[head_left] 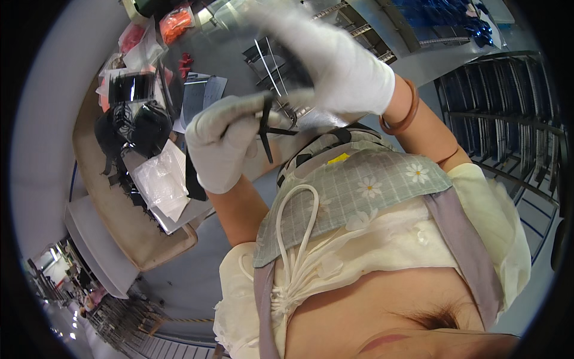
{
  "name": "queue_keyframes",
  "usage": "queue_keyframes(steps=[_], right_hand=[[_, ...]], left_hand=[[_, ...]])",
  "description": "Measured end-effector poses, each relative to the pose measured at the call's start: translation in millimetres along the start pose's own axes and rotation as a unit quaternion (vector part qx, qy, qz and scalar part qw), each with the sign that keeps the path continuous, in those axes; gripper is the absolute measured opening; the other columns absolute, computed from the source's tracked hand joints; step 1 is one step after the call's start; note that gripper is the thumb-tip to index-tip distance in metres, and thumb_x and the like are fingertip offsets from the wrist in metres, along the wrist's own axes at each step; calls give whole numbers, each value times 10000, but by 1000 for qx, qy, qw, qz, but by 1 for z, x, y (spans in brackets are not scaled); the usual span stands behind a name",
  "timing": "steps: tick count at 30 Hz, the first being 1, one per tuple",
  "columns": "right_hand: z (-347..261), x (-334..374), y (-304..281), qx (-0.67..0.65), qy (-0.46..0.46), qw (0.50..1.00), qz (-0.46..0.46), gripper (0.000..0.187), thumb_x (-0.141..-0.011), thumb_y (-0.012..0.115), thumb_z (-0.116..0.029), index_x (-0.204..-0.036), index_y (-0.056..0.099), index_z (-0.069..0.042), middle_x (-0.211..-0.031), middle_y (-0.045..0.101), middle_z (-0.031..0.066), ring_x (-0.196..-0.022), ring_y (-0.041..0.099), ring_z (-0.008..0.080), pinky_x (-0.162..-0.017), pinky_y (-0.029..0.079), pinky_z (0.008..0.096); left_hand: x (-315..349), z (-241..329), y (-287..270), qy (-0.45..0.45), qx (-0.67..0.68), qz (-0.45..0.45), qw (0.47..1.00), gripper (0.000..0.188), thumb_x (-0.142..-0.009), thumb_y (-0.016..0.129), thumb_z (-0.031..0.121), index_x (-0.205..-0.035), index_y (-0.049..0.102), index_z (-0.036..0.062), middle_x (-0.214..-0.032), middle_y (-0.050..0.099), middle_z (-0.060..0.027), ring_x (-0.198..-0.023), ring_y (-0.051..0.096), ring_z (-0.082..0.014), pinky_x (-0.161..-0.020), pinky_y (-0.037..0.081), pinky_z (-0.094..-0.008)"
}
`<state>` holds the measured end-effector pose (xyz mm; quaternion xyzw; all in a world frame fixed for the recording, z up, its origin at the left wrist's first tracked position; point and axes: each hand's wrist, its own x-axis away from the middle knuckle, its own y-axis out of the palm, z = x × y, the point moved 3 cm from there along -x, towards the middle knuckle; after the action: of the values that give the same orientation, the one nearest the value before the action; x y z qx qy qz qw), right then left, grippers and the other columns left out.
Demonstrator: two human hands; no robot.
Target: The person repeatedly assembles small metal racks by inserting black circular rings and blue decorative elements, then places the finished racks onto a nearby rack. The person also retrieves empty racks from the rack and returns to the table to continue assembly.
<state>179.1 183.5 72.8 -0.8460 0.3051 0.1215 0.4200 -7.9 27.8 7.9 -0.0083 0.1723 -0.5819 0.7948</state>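
Observation:
My left hand [222, 139], in a white glove, is closed with its fingers curled round a slim black plastic piece [267, 128] with thin branching arms, which sticks out beside the fingertips. My right hand [342, 69], also gloved in white, reaches over the worktable just right of it. Its fingers are smeared by motion, so I cannot make out whether they hold anything. Beyond the left hand's fingertips, a black frame-like part [257, 58] lies on the table, crossed by bright thin lines. Part of the space between the hands is blurred.
At the left, a beige tray [173, 244] holds glossy black parts [134, 128] and a clear plastic wrapper [161, 179]. Bags of orange pieces [176, 25] lie at the far left. Blue film-wrapped pieces [472, 24] sit far right, above a black slotted rack [502, 107].

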Motion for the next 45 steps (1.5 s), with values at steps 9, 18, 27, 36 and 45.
queue_keyframes(steps=[9,18,27,36,45], right_hand=[[72,53,-42,-278,243,923,107,786,-966,638,-380,-1596,323,-31,-1056,621,81,-971,654,154,-846,518,273],[145,120,48,-277,488,828,-14,726,-1021,525,-551,-1550,388,-73,-1183,684,165,-754,692,169,-726,574,334],[149,113,38,-230,503,833,-23,726,-1030,544,-500,-1572,357,-54,-1064,683,132,-735,674,177,-710,572,346],[107,59,2,103,354,929,1,868,-992,543,-634,-1562,363,-4,-1470,525,270,-1314,565,410,-1102,462,426],[122,-46,-98,-232,152,924,265,532,-927,706,-129,-1411,522,-10,-1124,632,27,-959,569,109,-866,506,268]], left_hand=[[-18,4,-149,417,527,297,678,719,-884,551,689,-1015,613,-15,-1159,618,-200,-1136,586,-301,-1017,451,-520],[-204,-220,8,-338,598,72,723,856,-1010,570,355,-1618,131,-57,-1702,182,-230,-1566,198,-377,-1247,205,-550],[-318,-255,22,-334,585,329,662,356,-969,640,167,-1295,584,36,-1415,566,-188,-1341,523,-364,-1144,411,-568],[-258,-93,2,-25,535,55,842,320,-915,521,-45,-1220,584,-116,-1127,624,-207,-1024,648,-330,-1007,559,-528],[-158,78,97,146,275,-13,950,760,-802,730,-37,-1495,424,14,-1294,641,-171,-1129,653,-291,-954,547,-387]])
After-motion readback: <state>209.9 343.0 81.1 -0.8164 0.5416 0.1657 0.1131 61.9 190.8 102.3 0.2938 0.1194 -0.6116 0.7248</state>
